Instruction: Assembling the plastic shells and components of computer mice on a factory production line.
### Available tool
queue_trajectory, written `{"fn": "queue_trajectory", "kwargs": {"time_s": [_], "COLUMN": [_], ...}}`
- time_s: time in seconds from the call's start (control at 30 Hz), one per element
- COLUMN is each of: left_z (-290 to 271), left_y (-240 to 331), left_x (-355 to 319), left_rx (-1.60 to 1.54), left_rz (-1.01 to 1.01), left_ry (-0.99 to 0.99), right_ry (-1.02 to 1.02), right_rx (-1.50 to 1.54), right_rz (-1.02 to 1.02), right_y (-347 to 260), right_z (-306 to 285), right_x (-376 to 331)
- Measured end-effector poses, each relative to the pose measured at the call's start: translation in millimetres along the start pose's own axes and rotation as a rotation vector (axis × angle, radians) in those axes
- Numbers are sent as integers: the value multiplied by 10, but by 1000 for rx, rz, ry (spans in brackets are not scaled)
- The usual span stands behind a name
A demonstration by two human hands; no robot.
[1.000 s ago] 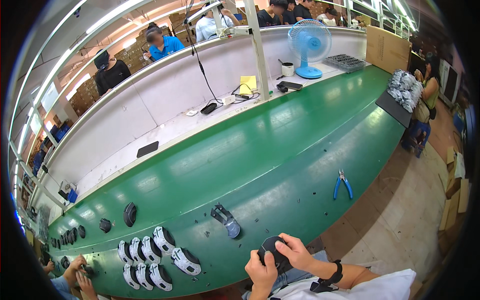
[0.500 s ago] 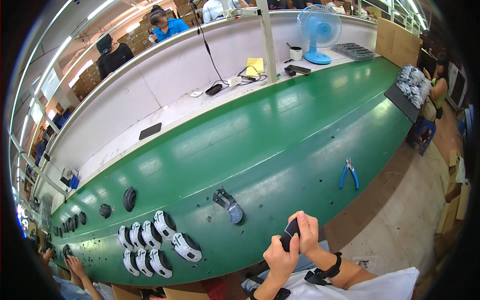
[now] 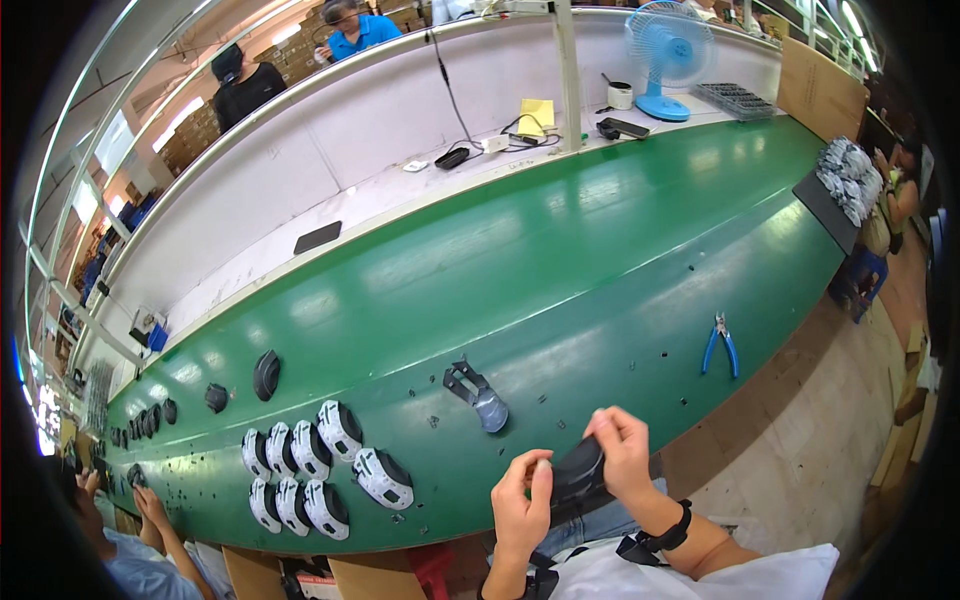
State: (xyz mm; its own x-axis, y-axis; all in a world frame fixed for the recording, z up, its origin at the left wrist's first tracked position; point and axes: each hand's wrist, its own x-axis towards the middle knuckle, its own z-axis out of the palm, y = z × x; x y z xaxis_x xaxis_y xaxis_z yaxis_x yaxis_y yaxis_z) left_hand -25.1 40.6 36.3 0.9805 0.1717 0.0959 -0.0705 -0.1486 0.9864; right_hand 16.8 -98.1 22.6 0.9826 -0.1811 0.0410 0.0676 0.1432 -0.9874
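A black, curved computer mouse shell (image 3: 580, 474) is held just off the table's near edge, its broad dark side showing. My right hand (image 3: 622, 455) grips its right end, thumb and fingers closed on it. At its left end is my left hand (image 3: 522, 498), fingers curled and thumb against the edge. Ahead and to the left lies a dark two-pronged cover part (image 3: 480, 398) with a shiny rounded end. Several white-and-black mouse shells (image 3: 326, 508) stand in two rows farther left. To my right lie blue-handled nippers (image 3: 720, 346).
The green table (image 3: 470, 260) carries small black scraps. Black mouse shells (image 3: 266, 375) sit at the left, near another person's hands (image 3: 150, 508). At the far right, a dark board (image 3: 826, 212) bears a pile of grey parts (image 3: 850, 180). A blue fan (image 3: 664, 60) stands on the back ledge.
The black mouse shell has turned so that more of its broad side shows. My left hand has moved left, farther from my right hand. The whole view has shifted slightly.
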Motion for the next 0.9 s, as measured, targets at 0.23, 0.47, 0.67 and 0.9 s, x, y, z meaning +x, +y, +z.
{"fn": "queue_trajectory", "kwargs": {"time_s": [0.23, 0.47, 0.67, 0.9], "left_z": [111, -59, -159, -125], "left_y": [-135, -55, -149, -165], "left_x": [-4, -47, -42, 1], "left_rx": [-27, -196, -41, 136], "left_rz": [331, 13, -12, 148], "left_ry": [53, -41, -256, -225], "right_ry": [103, -335, -588, -619], "right_rx": [158, -250, -327, -439], "right_rz": [42, -40, -61, -149], "right_y": [16, -66, -167, -212], "right_z": [-10, -200, -296, -243], "right_x": [0, -151, -164, -209]}}
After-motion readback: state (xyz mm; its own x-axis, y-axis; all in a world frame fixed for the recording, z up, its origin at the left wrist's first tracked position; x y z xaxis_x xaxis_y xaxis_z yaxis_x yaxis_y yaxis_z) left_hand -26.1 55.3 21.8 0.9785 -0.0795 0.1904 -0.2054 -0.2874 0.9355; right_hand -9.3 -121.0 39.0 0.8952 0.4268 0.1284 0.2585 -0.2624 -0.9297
